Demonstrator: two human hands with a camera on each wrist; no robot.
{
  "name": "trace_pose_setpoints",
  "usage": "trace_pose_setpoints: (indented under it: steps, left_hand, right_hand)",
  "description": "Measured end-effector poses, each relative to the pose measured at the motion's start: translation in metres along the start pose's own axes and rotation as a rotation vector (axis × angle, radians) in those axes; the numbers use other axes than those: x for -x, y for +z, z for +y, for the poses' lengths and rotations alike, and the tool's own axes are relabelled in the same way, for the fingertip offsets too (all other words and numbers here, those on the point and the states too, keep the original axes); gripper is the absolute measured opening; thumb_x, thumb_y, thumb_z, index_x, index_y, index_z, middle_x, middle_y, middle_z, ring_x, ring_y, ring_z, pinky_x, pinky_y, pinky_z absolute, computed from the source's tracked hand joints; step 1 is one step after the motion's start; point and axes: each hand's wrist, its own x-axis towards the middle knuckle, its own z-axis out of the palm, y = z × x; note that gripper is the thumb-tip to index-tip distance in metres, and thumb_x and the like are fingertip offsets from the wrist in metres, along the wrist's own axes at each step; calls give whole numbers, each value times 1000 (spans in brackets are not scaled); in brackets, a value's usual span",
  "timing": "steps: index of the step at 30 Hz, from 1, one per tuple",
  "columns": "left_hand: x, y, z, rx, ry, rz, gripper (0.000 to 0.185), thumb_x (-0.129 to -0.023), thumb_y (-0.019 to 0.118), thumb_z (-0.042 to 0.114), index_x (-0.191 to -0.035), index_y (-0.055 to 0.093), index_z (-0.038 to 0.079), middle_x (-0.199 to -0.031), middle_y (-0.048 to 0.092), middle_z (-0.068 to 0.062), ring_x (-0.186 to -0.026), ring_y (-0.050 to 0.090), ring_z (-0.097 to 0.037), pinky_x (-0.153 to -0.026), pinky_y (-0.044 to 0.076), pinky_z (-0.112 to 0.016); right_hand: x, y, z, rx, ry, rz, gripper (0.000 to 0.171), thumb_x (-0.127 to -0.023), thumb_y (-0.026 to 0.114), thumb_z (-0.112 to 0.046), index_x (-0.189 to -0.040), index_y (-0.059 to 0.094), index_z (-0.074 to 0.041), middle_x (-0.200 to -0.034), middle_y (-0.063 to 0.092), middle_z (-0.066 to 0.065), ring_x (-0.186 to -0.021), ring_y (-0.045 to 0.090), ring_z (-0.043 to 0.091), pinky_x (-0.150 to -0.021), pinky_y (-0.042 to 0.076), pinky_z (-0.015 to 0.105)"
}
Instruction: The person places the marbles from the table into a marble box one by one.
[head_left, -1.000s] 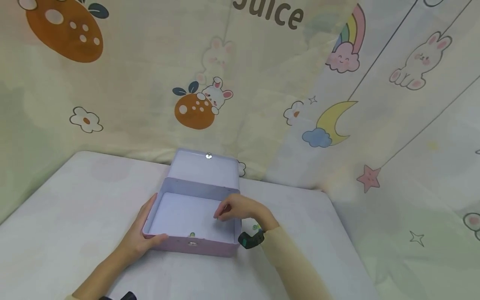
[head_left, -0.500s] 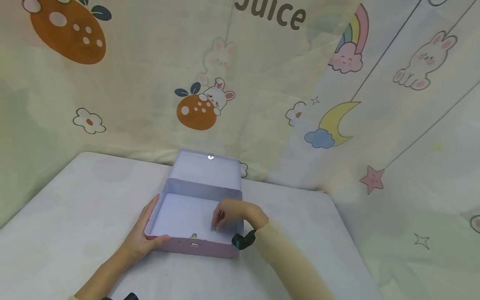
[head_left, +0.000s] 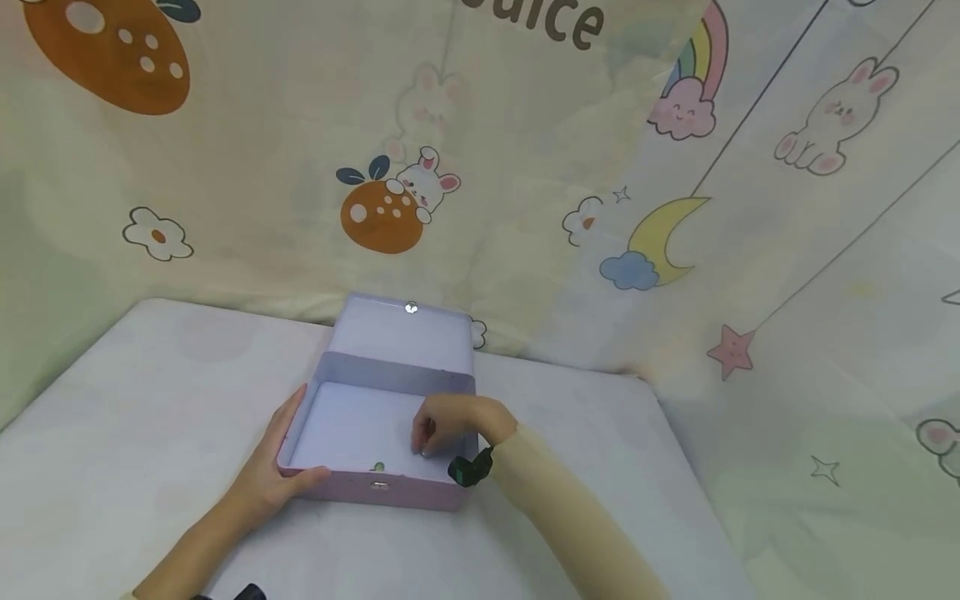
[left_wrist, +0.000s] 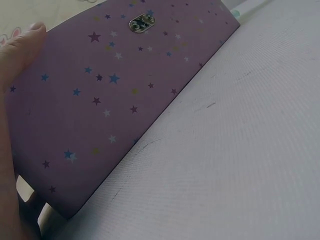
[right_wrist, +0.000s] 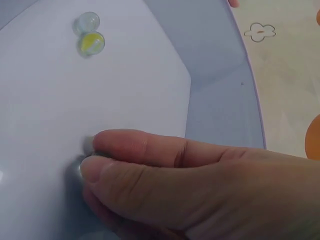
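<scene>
A lidded box (head_left: 405, 492), pale lilac inside and star-printed mauve outside, stands with its lid raised. My left hand (head_left: 273, 467) grips its front-left corner, thumb on the front wall, fingers along the left side. Inside the box, low over the floor, my right hand (head_left: 442, 423) pinches a glass marble (right_wrist: 88, 145) between thumb and fingers. A shiny rounded edge also shows under the thumb tip. Two more marbles lie together on the box floor in the right wrist view, a clear one (right_wrist: 89, 22) and a yellow-swirled one (right_wrist: 94, 44).
The open lid (head_left: 401, 333) leans back toward the printed cloth wall (head_left: 510, 267). A metal clasp (left_wrist: 142, 23) sits on the box's front. White cloth covers the table (head_left: 600, 433). My right sleeve (head_left: 570, 517) crosses the box's right wall.
My right hand has lowered and moved slightly left inside the box. Small marbles seen right of the box a second ago are now hidden by my arm. The left hand keeps its hold.
</scene>
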Motion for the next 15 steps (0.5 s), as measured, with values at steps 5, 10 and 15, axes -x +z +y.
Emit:
trace_pose_setpoints:
  steps: [5,10,15]
  left_hand:
    - [-8,-4,3,-13,15,7,107,-69,77,13,-153,12,26,-158,14,-5,-142,14,-7,-103,12,-71]
    - [-3,-1,2,-2,11,9,107,-69,76,12,-153,12,26,-158,14,-8,-141,15,-7,-100,12,-74]
    - [3,-1,0,-7,6,1,106,-70,76,13,-154,11,25,-158,14,-8,-139,15,-2,-99,14,-73]
  right_hand:
    - [-4,-9,-3,16,9,24,11,-82,72,-7,-88,74,-16,-82,65,-9,-77,53,4,-72,45,18]
    - [-2,-6,-4,39,-24,61,12,-82,72,-8,-91,73,-15,-82,65,-9,-77,54,2,-72,45,16]
    - [1,-5,-4,35,-61,143,13,-84,71,-10,-94,72,-18,-88,67,-12,-82,57,-1,-77,47,15]
